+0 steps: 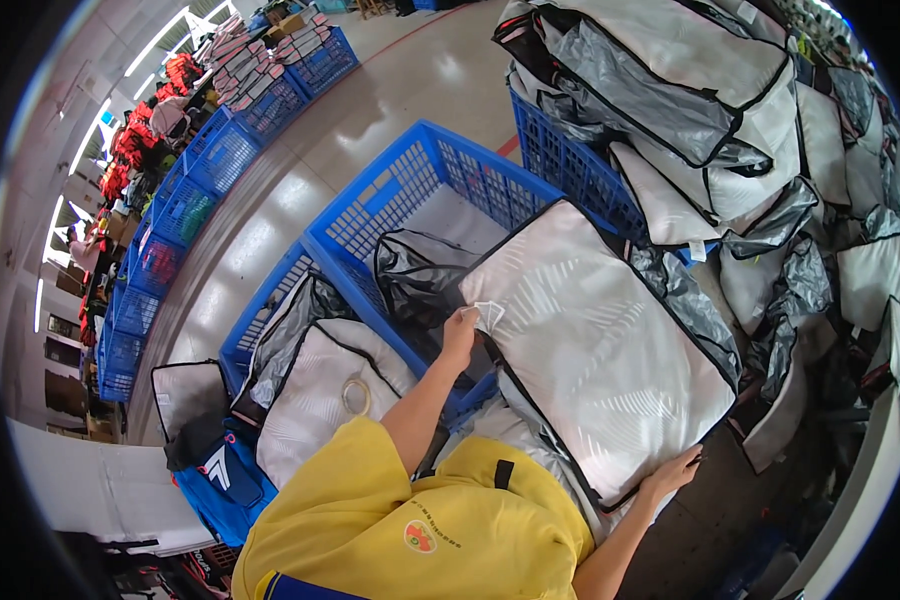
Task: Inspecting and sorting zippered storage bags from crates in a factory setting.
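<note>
Head view: left hand [461, 330] pinches a white tag [489, 314], right hand [676, 470] lies open-fingered on the white bag [600, 350]

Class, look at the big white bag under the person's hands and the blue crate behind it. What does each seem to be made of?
White bag: probably coated or woven synthetic fabric, slightly glossy; it wrinkles softly and has black piping. Blue crate: likely rigid moulded plastic, with lattice walls and an even colour.

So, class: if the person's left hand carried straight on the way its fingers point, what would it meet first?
Probably the small white tag at the left hand's fingertips, on the edge of the big white bag; depth is unclear.
</note>
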### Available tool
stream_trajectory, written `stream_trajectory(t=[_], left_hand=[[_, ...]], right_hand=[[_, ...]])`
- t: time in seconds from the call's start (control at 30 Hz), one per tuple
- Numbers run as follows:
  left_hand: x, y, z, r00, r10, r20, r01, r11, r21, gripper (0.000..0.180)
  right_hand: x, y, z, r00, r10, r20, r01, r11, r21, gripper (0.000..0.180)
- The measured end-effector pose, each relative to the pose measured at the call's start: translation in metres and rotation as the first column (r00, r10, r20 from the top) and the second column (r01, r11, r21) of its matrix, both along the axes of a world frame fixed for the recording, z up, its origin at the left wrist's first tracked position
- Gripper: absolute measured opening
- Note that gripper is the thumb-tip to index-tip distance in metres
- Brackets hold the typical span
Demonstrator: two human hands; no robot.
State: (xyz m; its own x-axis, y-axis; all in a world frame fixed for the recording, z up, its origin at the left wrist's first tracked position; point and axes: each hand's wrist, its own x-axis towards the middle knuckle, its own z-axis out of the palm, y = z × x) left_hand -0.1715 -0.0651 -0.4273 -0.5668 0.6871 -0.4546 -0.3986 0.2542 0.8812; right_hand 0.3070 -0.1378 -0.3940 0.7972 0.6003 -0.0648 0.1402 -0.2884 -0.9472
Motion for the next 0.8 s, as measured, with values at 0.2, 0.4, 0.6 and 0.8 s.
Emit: stream_trajectory(t=[0.2, 0.4, 0.6, 0.8], left_hand=[[-0.010, 0.004, -0.001, 0.998, -0.064, -0.026, 0.063, 0.996, -0.056, 0.024], [-0.027, 0.054, 0.054, 0.306, 0.156, -0.939, -0.193, 0.976, 0.099, 0.030], [-0.049, 0.056, 0.048, 0.292, -0.206, -0.934, 0.145, 0.975, -0.170, 0.033], [-0.044, 0.040, 0.042, 0.292, -0.115, -0.949, 0.161, 0.984, -0.070, 0.026]], right_hand=[[-0.005, 0.001, 0.006, 1.000, 0.016, -0.002, -0.016, 0.999, -0.033, 0.058], [0.005, -0.003, -0.014, 0.998, -0.021, 0.058, 0.020, 1.000, 0.004, 0.056], [-0.012, 0.002, 0.007, 0.998, -0.053, 0.023, 0.053, 0.999, 0.003, 0.055], [-0.020, 0.005, 0.023, 1.000, -0.025, 0.013, 0.025, 0.999, 0.022, 0.053]])
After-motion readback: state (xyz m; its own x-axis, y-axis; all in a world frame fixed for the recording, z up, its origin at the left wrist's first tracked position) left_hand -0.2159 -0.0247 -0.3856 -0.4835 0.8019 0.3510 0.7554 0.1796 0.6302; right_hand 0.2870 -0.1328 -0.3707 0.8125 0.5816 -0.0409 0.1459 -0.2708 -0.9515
